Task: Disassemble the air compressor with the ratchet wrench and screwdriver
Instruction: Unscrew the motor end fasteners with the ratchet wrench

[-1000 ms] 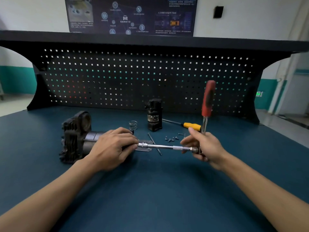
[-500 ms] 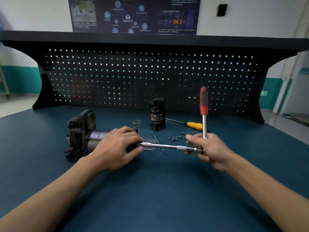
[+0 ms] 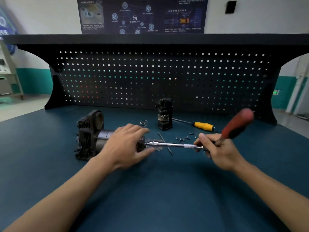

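**On the blue bench, wrench set to the compressor's end**

At mid-bench the right hand (image 3: 215,148) is clamped round the head of the wrench (image 3: 237,126), fingers curled about the joint where its red handle meets the steel bar (image 3: 173,145). The handle slants up and to the right, blurred. The bar runs level to the left, and its tip meets the near end of the compressor (image 3: 88,136). The left hand (image 3: 125,144) grips the compressor's round motor body, fingers draped over the top and thumb low beside the bar's tip. The hand is blurred, so how tightly it holds cannot be told. The compressor lies on its side at left of centre, its finned black head farthest left.

Under the bar lie a small metal plate (image 3: 158,149) and two long bolts (image 3: 170,151), one crossing beneath the shaft. Just behind the right hand sits a scatter of small screws (image 3: 183,138). Farther back, the screwdriver (image 3: 203,126) lies flat, yellow handle to the right, shaft pointing left towards an upright black cylinder part (image 3: 164,114). A wire spring (image 3: 143,123) stands behind the left hand's fingertips, partly hidden by them.

The bench top (image 3: 150,198) is a dark blue-green mat. Both bare forearms reach across it from the near edge. A black pegboard (image 3: 150,77) closes the back, with a black shelf (image 3: 150,39) on top. Above it, on a white wall, hang a dark poster (image 3: 142,14) and a small black box (image 3: 230,7). Through the gaps at either side show teal-banded walls, and a green light (image 3: 275,92) glows on the right.
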